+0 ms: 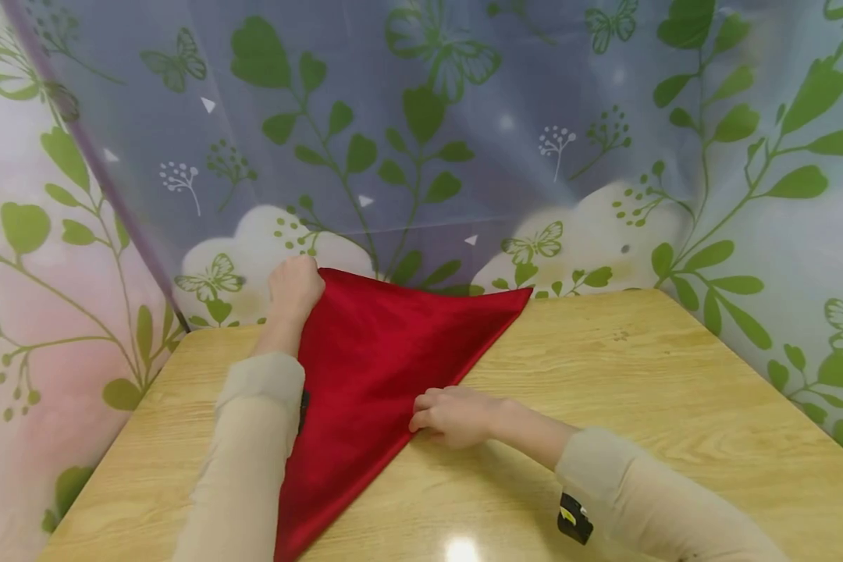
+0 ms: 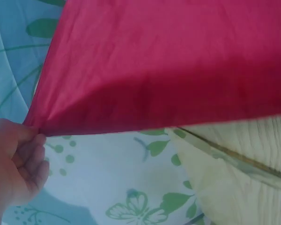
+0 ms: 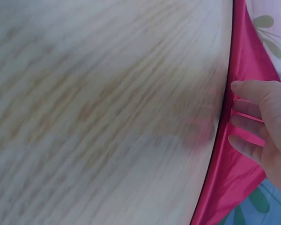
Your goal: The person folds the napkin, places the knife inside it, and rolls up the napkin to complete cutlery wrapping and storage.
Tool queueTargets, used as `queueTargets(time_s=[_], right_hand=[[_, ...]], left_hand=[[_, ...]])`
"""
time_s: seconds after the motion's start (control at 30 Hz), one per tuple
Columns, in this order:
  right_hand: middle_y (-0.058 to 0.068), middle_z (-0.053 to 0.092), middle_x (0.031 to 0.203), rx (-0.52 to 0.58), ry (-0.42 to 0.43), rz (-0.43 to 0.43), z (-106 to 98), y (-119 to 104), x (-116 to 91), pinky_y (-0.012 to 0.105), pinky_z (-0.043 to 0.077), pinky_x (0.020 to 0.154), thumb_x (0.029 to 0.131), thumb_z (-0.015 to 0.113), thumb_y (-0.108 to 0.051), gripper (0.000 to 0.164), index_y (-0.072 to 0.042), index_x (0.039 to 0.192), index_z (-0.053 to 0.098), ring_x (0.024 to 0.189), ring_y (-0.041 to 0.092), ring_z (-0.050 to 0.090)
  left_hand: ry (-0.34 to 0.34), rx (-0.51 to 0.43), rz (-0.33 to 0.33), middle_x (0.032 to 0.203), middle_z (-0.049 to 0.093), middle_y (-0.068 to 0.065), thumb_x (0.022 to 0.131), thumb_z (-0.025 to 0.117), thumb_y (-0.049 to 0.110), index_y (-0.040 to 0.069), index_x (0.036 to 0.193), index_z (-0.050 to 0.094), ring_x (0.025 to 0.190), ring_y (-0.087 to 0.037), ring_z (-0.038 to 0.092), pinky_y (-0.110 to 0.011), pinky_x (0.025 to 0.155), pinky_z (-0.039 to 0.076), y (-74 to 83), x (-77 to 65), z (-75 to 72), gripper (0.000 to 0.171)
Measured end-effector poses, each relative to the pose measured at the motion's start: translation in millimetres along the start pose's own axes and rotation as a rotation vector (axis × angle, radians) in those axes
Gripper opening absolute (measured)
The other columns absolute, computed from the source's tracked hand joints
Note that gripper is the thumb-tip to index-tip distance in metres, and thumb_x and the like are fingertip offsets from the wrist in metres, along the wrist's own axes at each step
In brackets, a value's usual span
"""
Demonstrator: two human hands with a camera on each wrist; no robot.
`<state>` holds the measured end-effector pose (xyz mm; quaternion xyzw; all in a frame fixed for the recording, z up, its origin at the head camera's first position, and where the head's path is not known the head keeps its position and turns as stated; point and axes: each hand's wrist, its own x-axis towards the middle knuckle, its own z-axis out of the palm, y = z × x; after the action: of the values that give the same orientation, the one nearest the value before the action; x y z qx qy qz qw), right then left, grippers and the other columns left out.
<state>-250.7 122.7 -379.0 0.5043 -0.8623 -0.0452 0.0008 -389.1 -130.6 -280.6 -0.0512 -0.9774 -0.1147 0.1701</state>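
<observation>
A smooth red cloth (image 1: pixel 365 359), roughly triangular in the head view, spreads over the left half of the wooden table, one far corner lifted. That corner is pinched between the thumb and fingers of my left hand (image 1: pixel 297 290), and the cloth hangs taut from it in the left wrist view (image 2: pixel 168 61). My right hand (image 1: pixel 457 416) is at the slanting long edge of the cloth. In the right wrist view the fingers of the right hand (image 3: pixel 267 122) are apart and slightly bent over the red edge (image 3: pixel 220 136); whether they touch it is hard to tell.
The light wooden table (image 1: pixel 604 375) stands against a patterned curtain (image 1: pixel 421 156) at the back and both sides. A small black device (image 1: pixel 574 518) sits at my right sleeve. Light glares off the table's near edge.
</observation>
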Motion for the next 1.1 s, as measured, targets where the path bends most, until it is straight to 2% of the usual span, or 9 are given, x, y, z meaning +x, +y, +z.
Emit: queueTargets(time_s=[0.2, 0.37, 0.47, 0.57, 0.7, 0.77, 0.83, 0.97, 1.1], right_hand=[[-0.007, 0.058, 0.107, 0.016, -0.046, 0.011, -3, -9, 4, 0.02, 0.043, 0.078, 0.089, 0.062, -0.02, 0.024, -0.021, 0.112, 0.065, 0.098, 0.01, 0.052], [-0.009, 0.058, 0.104, -0.001, -0.064, 0.007, 0, -14, 5, 0.019, 0.042, 0.076, 0.089, 0.06, -0.024, 0.022, -0.023, 0.11, 0.066, 0.094, 0.008, 0.052], [-0.01, 0.058, 0.102, -0.023, -0.061, 0.005, 0, -15, 5, 0.019, 0.041, 0.073, 0.089, 0.06, -0.025, 0.021, -0.024, 0.109, 0.067, 0.092, 0.008, 0.052], [-0.01, 0.058, 0.101, -0.031, -0.061, 0.008, -1, -15, 5, 0.019, 0.041, 0.072, 0.088, 0.061, -0.027, 0.021, -0.024, 0.108, 0.067, 0.09, 0.007, 0.052], [-0.01, 0.059, 0.1, -0.026, -0.065, 0.015, -1, -16, 6, 0.019, 0.042, 0.072, 0.088, 0.062, -0.027, 0.02, -0.024, 0.107, 0.067, 0.09, 0.007, 0.053], [-0.01, 0.059, 0.1, -0.025, -0.065, 0.017, -1, -16, 7, 0.019, 0.042, 0.073, 0.088, 0.062, -0.028, 0.02, -0.024, 0.107, 0.068, 0.091, 0.007, 0.053], [-0.01, 0.059, 0.1, -0.023, -0.067, 0.015, -1, -16, 7, 0.019, 0.042, 0.073, 0.088, 0.061, -0.028, 0.02, -0.024, 0.107, 0.068, 0.091, 0.008, 0.054], [-0.01, 0.058, 0.099, -0.01, -0.065, 0.005, -1, -14, 8, 0.019, 0.042, 0.073, 0.087, 0.062, -0.028, 0.02, -0.024, 0.105, 0.068, 0.091, 0.008, 0.054], [-0.008, 0.058, 0.097, 0.0, -0.05, -0.008, -2, -12, 7, 0.019, 0.043, 0.074, 0.085, 0.064, -0.025, 0.019, -0.022, 0.103, 0.068, 0.09, 0.009, 0.054]], left_hand=[[-0.035, -0.015, -0.063, 0.083, 0.064, -0.019, 0.079, 0.048, 0.001, 0.002, 0.064, 0.057, 0.078, -0.037, 0.061, -0.044, 0.062, 0.049, -5.0, 1.8, 10.6, 0.017], [-0.07, -0.053, -0.153, 0.095, 0.065, -0.019, 0.08, 0.048, 0.003, 0.002, 0.087, 0.067, 0.084, -0.037, 0.061, -0.041, 0.057, 0.049, -12.0, 0.0, 27.6, 0.021], [-0.083, -0.073, -0.201, 0.092, 0.064, -0.02, 0.081, 0.046, 0.004, 0.001, 0.08, 0.065, 0.082, -0.036, 0.062, -0.038, 0.053, 0.047, -14.6, 0.0, 35.6, 0.019], [-0.065, -0.087, -0.212, 0.081, 0.063, -0.017, 0.081, 0.044, 0.004, 0.005, 0.062, 0.055, 0.077, -0.035, 0.061, -0.038, 0.053, 0.046, -16.7, -0.2, 41.2, 0.022], [-0.062, -0.134, -0.214, 0.074, 0.062, -0.016, 0.079, 0.043, 0.004, 0.007, 0.055, 0.047, 0.078, -0.036, 0.061, -0.041, 0.058, 0.047, -20.7, -2.8, 46.1, 0.025], [-0.126, -0.162, -0.207, 0.081, 0.063, -0.019, 0.08, 0.045, 0.006, 0.003, 0.061, 0.051, 0.083, -0.038, 0.06, -0.043, 0.064, 0.048, -22.7, -5.1, 48.4, 0.02], [-0.241, -0.178, -0.17, 0.094, 0.062, -0.023, 0.082, 0.049, 0.011, -0.003, 0.077, 0.059, 0.093, -0.04, 0.058, -0.046, 0.074, 0.047, -26.6, -8.6, 51.4, 0.018], [-0.478, -0.166, -0.084, 0.11, 0.058, -0.026, 0.086, 0.057, 0.02, -0.009, 0.108, 0.059, 0.104, -0.041, 0.053, -0.046, 0.087, 0.043, -37.9, -18.4, 59.3, 0.037], [-0.545, -0.115, -0.035, 0.098, 0.062, -0.017, 0.084, 0.059, 0.02, -0.004, 0.096, 0.063, 0.096, -0.035, 0.058, -0.044, 0.082, 0.045, -47.2, -25.7, 62.7, 0.027]])
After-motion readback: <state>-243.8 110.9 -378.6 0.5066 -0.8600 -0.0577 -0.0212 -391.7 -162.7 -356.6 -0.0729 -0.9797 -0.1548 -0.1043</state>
